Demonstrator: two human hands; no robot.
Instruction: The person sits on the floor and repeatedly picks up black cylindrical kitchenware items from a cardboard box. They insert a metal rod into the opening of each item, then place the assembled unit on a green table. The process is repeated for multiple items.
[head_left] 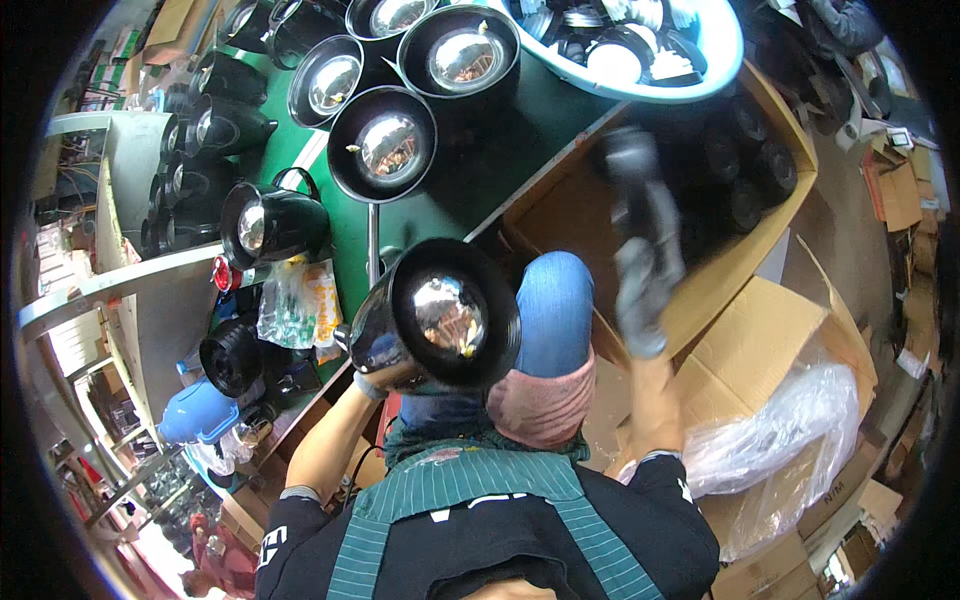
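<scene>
In front of my lap a glossy black jug-like shell (400, 350) is tilted with its wide mouth toward me, its rounded bottom shiny like metal. My left hand (370, 385), in a pale glove, supports it from below; most of the fingers are hidden behind it. My right hand (643, 290), in a grey glove, reaches over a large cardboard box (570, 225) and is smeared by motion. A dark blurred shape (630, 165) shows at its fingers, and I cannot tell whether it is held. Several round black parts (745, 175) lie in the box.
Several similar shells (383, 150) stand on the green tabletop (470, 185) beside a metal rod (374, 240). A light-blue basin (640, 88) with black and white parts stands at the back. On the right is an open carton (745, 345) with clear plastic sheeting (790, 430).
</scene>
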